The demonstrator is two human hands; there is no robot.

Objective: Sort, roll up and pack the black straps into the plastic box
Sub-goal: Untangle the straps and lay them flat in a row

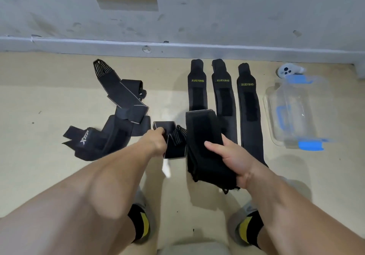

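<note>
My right grip (231,156) is curled round the wide black strap (203,136), beside three sorted straps (224,96). My left grip (157,141) pinches the grey-edged strap (175,139) by the tangled pile (118,116). All look light, soft and floppy, so I judge an end the best hold for rolling. The plastic box (296,112) lies off to my right.

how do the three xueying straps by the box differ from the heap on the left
The XUEYING straps lie straight, flat and side by side; the heap is crossed and folded over itself. The XUEYING straps carry yellow lettering; the heap shows grey edging and a white logo. Both are black and lie on the floor.
</note>
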